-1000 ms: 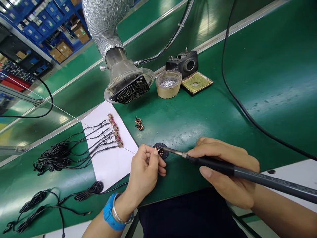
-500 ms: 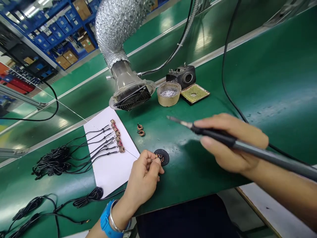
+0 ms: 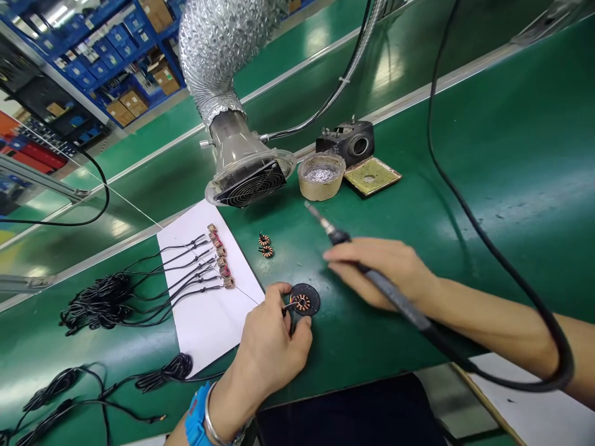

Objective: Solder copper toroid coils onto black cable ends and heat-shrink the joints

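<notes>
My left hand (image 3: 274,347) is at a round black disc (image 3: 312,305), its index finger and thumb spread along the disc's left and lower edges. On the disc rests a small ring coil (image 3: 302,302) with orange windings; thin wires run from it toward my fingers, partly hidden by them. In my right hand (image 3: 388,272) is a soldering iron (image 3: 381,284), gripped like a pen. Its tip points up and left, away from the coil and above the bench. Two more ring coils (image 3: 265,245) lie just beyond the disc.
A fume extractor hood (image 3: 251,179) hangs over the bench. Behind the iron are a solder pot (image 3: 321,178), an iron stand (image 3: 348,144) and a yellow sponge (image 3: 373,176). Left, white paper (image 3: 204,328) holds several coils (image 3: 221,253) with black cables (image 3: 100,300). The iron's cord (image 3: 483,229) loops right.
My left finger and thumb have parted from a pinch over the coil to the disc's edges, uncovering the coil. My right hand moved left, turning the iron's tip more upward.
</notes>
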The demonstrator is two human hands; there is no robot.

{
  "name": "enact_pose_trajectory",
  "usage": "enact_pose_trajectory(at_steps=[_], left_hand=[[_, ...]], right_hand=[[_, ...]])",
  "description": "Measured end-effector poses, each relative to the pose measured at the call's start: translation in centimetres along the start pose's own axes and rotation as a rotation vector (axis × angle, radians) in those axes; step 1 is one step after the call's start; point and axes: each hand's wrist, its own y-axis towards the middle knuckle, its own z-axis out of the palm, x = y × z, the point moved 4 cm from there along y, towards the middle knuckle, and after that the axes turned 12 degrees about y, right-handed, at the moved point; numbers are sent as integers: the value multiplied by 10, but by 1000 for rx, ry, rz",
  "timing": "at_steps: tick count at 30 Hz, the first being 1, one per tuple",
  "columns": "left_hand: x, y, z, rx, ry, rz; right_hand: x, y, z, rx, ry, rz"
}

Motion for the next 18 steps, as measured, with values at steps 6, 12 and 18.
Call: enact_pose_trajectory(at_steps=[6, 12, 18], left_hand=[[4, 2, 5, -17, 25, 13], [7, 3, 7, -27, 75, 19], [6, 3, 7, -38, 87, 17]], right_hand=[[9, -9, 44, 322, 294, 104], [10, -12, 50, 333, 333, 46], [9, -7, 41, 156, 362, 93]])
